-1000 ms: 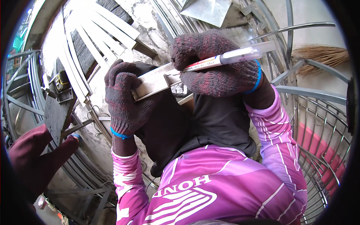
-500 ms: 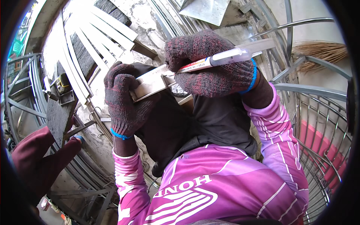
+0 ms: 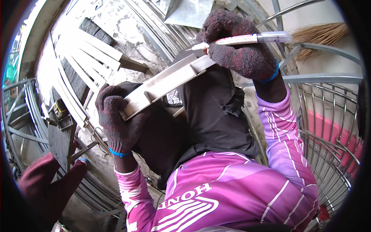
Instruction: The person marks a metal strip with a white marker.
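Observation:
My left hand [image 3: 119, 123], in a dark knitted glove with a blue cuff, is closed on the lower left end of a pale metal channel [image 3: 166, 84]. The channel slants up to the right above my dark-trousered knees, and short upright tabs stand across it. My right hand [image 3: 245, 58], gloved alike, pinches a white marker pen [image 3: 237, 40]. Its narrow tip points left, just above the channel's far right end, and a clear cap sits on the rear end. The right fingers are next to that end of the channel; whether they touch it I cannot tell.
Several pale metal strips [image 3: 92, 50] lie fanned out at the upper left, near a dark wooden block [image 3: 91, 29]. Another person's maroon-clad leg [image 3: 46, 178] is at the left. To the right are a wire rack [image 3: 328, 131], bent metal bars and a straw broom [image 3: 320, 38].
My right hand and the marker pen have moved up and right, away from the channel's middle. More of the channel's length shows. My left hand has shifted slightly left and down, still holding it.

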A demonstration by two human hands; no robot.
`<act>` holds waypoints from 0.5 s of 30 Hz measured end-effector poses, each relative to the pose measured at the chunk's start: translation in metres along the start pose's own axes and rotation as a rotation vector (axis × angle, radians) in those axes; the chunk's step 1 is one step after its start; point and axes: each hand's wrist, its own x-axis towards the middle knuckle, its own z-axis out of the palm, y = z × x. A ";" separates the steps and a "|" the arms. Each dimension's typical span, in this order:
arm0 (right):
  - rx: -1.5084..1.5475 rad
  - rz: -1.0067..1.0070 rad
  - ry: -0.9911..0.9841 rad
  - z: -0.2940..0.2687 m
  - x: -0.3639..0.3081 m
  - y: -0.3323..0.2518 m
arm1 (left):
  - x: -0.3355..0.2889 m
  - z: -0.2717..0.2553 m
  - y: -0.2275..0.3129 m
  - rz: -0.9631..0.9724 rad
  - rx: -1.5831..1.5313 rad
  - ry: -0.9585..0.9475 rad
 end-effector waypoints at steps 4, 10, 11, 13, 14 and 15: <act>-0.055 0.031 -0.046 -0.006 -0.008 0.003 | 0.001 -0.001 0.001 -0.002 0.023 -0.003; 0.116 0.058 -0.097 -0.005 -0.010 -0.001 | 0.002 0.000 0.007 -0.027 0.066 -0.006; 0.139 0.080 -0.109 -0.003 -0.011 -0.003 | 0.002 0.000 0.008 -0.023 0.069 -0.011; 0.165 0.100 -0.116 -0.002 -0.011 -0.003 | 0.003 0.000 0.009 -0.047 0.009 -0.006; 0.101 0.046 -0.138 -0.003 -0.009 -0.001 | 0.003 0.000 0.011 -0.044 0.011 -0.010; 0.036 -0.008 -0.161 -0.004 -0.009 0.002 | 0.004 0.001 0.013 -0.059 0.001 -0.011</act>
